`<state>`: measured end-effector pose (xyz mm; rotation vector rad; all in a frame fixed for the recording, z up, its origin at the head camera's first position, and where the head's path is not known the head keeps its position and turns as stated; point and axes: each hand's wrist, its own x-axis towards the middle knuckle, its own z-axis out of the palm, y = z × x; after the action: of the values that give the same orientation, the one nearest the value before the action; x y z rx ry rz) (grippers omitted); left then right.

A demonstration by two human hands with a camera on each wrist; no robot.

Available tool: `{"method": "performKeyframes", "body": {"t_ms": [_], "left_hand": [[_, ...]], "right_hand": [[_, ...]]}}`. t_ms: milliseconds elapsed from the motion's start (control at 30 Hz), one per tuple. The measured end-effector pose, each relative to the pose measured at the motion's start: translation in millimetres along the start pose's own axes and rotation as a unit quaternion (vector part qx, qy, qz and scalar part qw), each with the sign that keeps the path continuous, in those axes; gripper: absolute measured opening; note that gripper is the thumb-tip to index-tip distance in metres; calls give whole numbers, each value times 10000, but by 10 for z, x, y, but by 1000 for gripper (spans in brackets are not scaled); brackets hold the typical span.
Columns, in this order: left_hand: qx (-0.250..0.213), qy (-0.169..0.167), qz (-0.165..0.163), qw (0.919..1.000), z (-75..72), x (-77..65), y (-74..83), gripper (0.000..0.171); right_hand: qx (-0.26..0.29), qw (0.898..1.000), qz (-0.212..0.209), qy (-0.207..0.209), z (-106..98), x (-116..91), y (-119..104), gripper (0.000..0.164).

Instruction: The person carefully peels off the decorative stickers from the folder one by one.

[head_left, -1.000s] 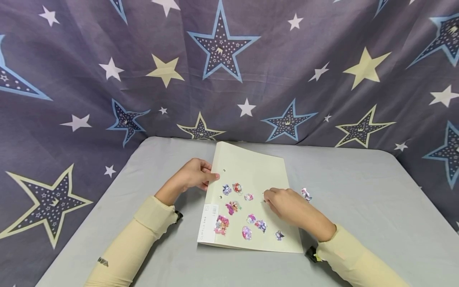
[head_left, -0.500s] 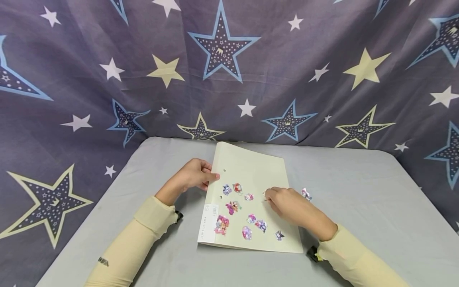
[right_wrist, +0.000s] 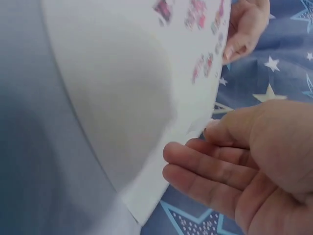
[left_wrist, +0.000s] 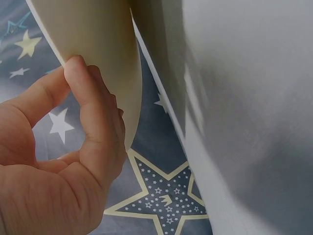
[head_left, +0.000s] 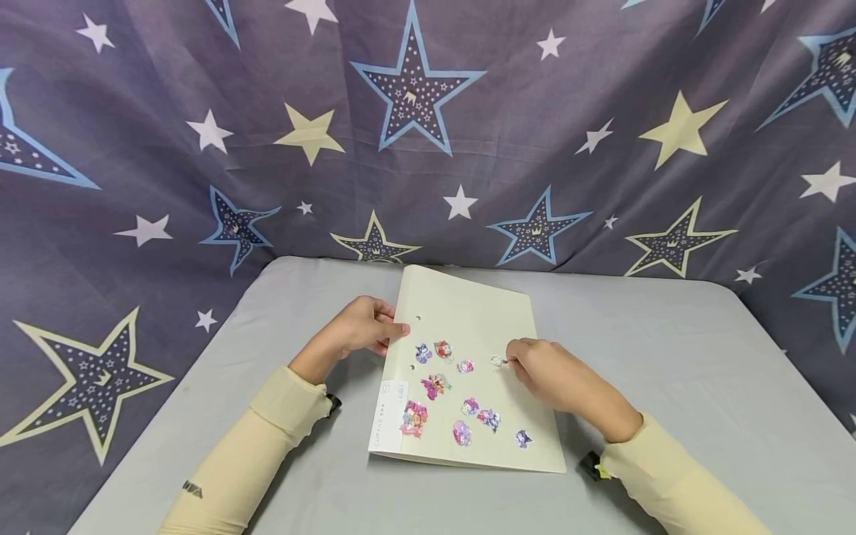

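A cream clip file folder (head_left: 468, 312) lies at a slant on the table, its spine to the left. My left hand (head_left: 364, 325) pinches the spine edge, thumb on top and fingers underneath; the left wrist view shows these fingers at the bent cover (left_wrist: 105, 29). Over the right part of the cover, my right hand (head_left: 558, 375) pinches a small pale sticker (head_left: 498, 361) between thumb and index finger. Several shiny cartoon stickers lie across the cover, among them a pink one (head_left: 414, 419), a red one (head_left: 443, 351) and a purple one (head_left: 462, 433).
A grey cloth covers the table (head_left: 669, 357). Behind it hangs a dark curtain (head_left: 575, 82) printed with stars. A white label (head_left: 388, 416) wraps the folder's lower left corner, and two small holes run along the spine side.
My right hand has shifted right and slightly away, bringing the pale sticker into sight and covering the sticker that lay on the table beyond the folder. The left hand keeps its place.
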<state>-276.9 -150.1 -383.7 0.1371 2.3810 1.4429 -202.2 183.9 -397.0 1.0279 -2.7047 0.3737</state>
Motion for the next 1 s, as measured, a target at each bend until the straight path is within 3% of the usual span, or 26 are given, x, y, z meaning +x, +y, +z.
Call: {"method": "performKeyframes", "body": {"t_ms": [200, 367, 500, 867, 1000], "left_hand": [[28, 5, -26, 10000, 4, 11, 0, 34], [46, 13, -41, 10000, 5, 9, 3, 33], [40, 25, -42, 10000, 3, 3, 3, 33], [14, 44, -81, 10000, 7, -11, 18, 34], [-22, 39, -79, 10000, 8, -9, 14, 33]], "right_hand": [[-575, 9976, 360, 106, -161, -39, 141, 16], [-1233, 9870, 1007, -217, -262, -78, 307, 8], [-1449, 9787, 1377, -469, -294, -110, 419, 6], [-1463, 9723, 1454, -1098, -274, -156, 502, 11], [-1382, 9739, 1431, -1089, -260, -149, 491, 12]]}}
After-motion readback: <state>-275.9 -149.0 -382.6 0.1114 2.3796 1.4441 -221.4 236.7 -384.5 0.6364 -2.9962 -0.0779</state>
